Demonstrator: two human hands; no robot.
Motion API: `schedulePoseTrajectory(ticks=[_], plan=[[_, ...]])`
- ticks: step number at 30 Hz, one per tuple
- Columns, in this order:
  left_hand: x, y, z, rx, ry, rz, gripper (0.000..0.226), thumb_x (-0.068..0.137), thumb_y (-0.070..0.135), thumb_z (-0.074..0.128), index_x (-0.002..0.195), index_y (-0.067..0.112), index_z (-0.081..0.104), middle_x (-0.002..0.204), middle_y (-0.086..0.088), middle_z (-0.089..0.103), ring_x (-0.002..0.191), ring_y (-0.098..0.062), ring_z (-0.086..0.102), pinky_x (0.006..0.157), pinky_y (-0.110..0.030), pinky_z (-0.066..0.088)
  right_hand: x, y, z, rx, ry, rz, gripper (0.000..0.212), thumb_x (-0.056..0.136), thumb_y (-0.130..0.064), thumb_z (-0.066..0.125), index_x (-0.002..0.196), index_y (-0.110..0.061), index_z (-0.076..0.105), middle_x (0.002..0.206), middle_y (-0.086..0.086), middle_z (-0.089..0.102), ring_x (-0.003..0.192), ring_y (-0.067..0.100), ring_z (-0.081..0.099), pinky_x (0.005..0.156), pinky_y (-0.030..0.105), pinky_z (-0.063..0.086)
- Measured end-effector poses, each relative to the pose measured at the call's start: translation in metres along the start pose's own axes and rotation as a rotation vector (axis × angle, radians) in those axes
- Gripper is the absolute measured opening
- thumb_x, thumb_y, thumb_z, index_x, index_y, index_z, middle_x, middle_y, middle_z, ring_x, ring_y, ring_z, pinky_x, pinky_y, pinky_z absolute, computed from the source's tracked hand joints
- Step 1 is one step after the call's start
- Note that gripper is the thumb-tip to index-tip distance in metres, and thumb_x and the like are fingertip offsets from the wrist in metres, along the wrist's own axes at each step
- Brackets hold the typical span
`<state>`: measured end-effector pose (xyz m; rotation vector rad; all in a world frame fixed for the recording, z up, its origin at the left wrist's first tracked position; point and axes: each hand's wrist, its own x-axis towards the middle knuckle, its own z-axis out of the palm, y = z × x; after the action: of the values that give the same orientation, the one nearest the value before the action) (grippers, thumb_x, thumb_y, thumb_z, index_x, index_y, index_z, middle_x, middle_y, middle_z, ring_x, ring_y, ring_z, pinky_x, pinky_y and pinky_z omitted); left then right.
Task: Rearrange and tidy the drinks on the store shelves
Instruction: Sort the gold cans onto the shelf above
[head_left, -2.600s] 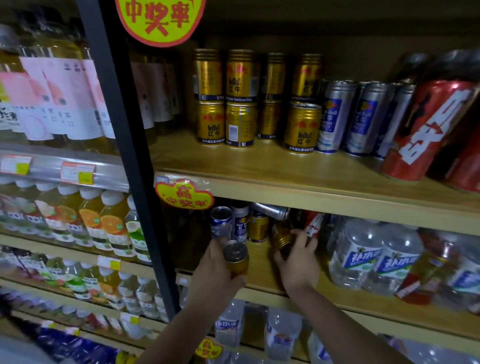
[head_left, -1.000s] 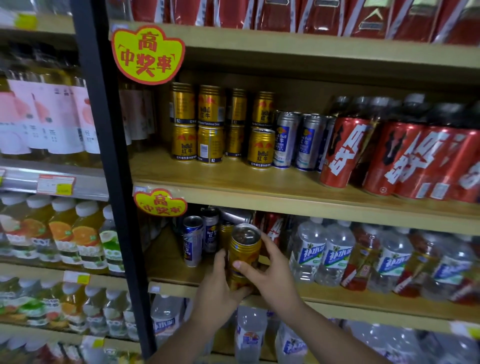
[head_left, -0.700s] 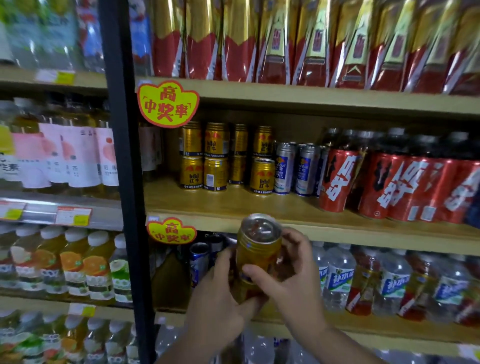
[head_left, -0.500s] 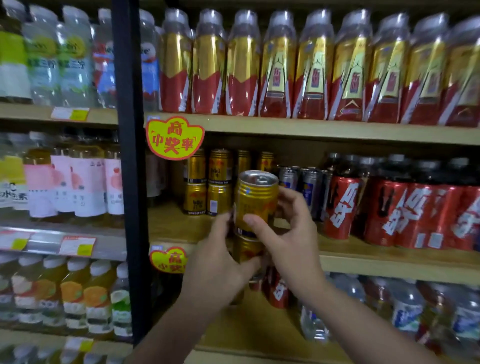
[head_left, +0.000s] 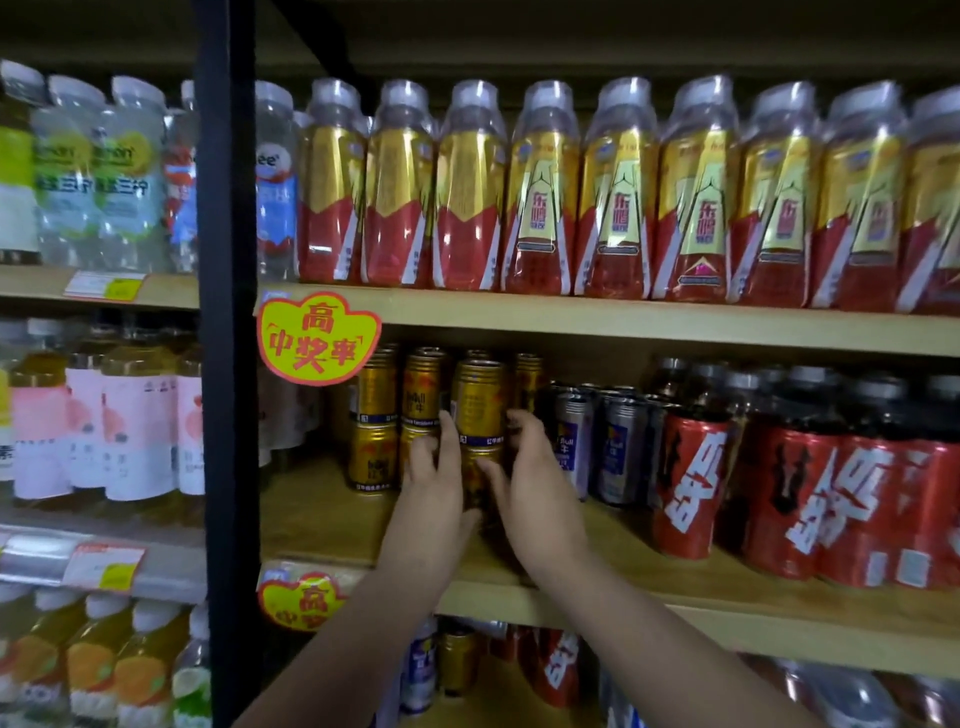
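2 stacked gold metal drink cans (head_left: 480, 415) sit on wooden middle shelf (head_left: 322, 514), left hand (head_left: 434, 480) & right hand (head_left: 530, 478) clasping them w/ curled fingers. Risk: top can topples if released off-centre.

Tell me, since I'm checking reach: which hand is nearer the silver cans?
Right. The right hand is just left of the silver cans; the left hand lies beyond the stacked gold cans.

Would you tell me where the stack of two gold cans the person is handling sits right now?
The two stacked gold cans stand on the middle wooden shelf, between the left hand and right hand, with gold cans leftward and silver cans rightward.
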<state>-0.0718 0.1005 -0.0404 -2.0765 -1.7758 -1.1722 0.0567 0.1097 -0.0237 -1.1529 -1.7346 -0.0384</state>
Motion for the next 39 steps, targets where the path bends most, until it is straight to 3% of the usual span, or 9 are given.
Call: schedulePoseTrajectory(ticks=[3,8,13,19,22,25,27,33,39], plan=[[0.008,0.004,0.000,0.103,-0.005,-0.013,0.111,0.088,0.018,0.074,0.159,0.022,-0.012,0.154,-0.005,0.029,0.115,-0.018,0.062,0.088,-0.026,0.053,0.006,0.003,0.006,-0.182,-0.018,-0.052,0.048,0.099,-0.025,0.060,0.136,-0.029,0.030,0.133,0.001,0.057,0.095,0.018,0.068,0.073,0.037,0.060],[0.017,0.001,0.007,0.246,-0.062,-0.024,0.083,0.094,0.002,0.058,0.160,0.014,0.009,0.152,-0.009,0.040,0.114,-0.022,0.063,0.085,-0.032,0.056,0.010,0.006,0.013,-0.422,-0.132,-0.055,0.065,0.090,0.003,0.059,0.144,-0.022,0.033,0.138,0.008,0.050,0.092,0.027,0.069,0.066,0.034,0.054],[0.003,0.004,-0.003,0.225,-0.053,-0.016,0.048,0.097,0.014,0.053,0.144,0.022,0.047,0.127,-0.001,0.061,0.105,-0.023,0.065,0.075,-0.035,0.053,0.003,-0.007,0.003,-0.496,-0.209,-0.055,0.060,0.093,-0.004,0.056,0.148,-0.021,0.039,0.139,0.007,0.051,0.104,0.033,0.067,0.077,0.042,0.054],[-0.087,-0.018,-0.003,0.039,0.386,0.307,0.021,0.088,0.016,0.053,0.105,0.021,0.065,0.103,0.003,0.063,0.095,-0.023,0.053,0.078,-0.038,0.041,-0.071,-0.004,-0.011,-0.413,0.035,-0.387,0.045,0.085,-0.021,0.063,0.130,-0.021,0.060,0.107,-0.002,0.065,0.096,0.023,0.056,0.072,0.037,0.050],[-0.156,-0.044,0.029,0.073,0.204,0.335,0.014,0.083,0.019,0.054,0.094,0.021,0.061,0.098,0.001,0.060,0.087,-0.026,0.054,0.074,-0.040,0.038,-0.152,0.022,0.010,-0.319,0.024,-0.456,0.028,0.090,-0.025,0.058,0.118,-0.024,0.060,0.101,-0.005,0.061,0.091,0.023,0.051,0.076,0.039,0.041],[-0.192,-0.063,0.064,0.204,-0.242,0.165,0.039,0.086,0.024,0.050,0.123,0.026,0.061,0.123,0.003,0.058,0.111,-0.026,0.057,0.089,-0.040,0.043,-0.212,0.055,0.044,-0.238,-0.164,-0.248,0.027,0.092,-0.023,0.055,0.118,-0.024,0.061,0.104,-0.005,0.062,0.095,0.022,0.056,0.081,0.034,0.045],[-0.202,-0.074,0.084,0.242,-0.420,0.109,0.059,0.094,0.025,0.042,0.152,0.029,0.033,0.153,0.006,0.036,0.134,-0.020,0.040,0.107,-0.034,0.034,-0.231,0.072,0.064,-0.145,-0.221,-0.016,0.035,0.091,-0.017,0.060,0.126,-0.021,0.059,0.113,-0.005,0.062,0.106,0.021,0.058,0.089,0.028,0.045],[-0.169,-0.068,0.122,0.236,-0.510,0.039,0.098,0.090,0.009,0.058,0.160,0.021,-0.008,0.167,0.007,-0.018,0.138,-0.027,0.039,0.104,-0.044,0.044,-0.174,0.094,0.103,0.313,-0.058,0.529,0.068,0.093,-0.011,0.068,0.151,-0.005,0.033,0.147,0.012,0.046,0.136,0.026,0.046,0.115,0.045,0.040],[-0.144,-0.060,0.138,0.266,-0.595,-0.089,0.106,0.087,-0.001,0.060,0.159,0.022,-0.016,0.165,0.007,-0.023,0.130,-0.028,0.051,0.091,-0.047,0.055,-0.157,0.101,0.128,0.577,-0.008,0.689,0.066,0.095,-0.011,0.069,0.151,-0.014,0.035,0.132,-0.007,0.057,0.129,0.021,0.055,0.113,0.039,0.044]])
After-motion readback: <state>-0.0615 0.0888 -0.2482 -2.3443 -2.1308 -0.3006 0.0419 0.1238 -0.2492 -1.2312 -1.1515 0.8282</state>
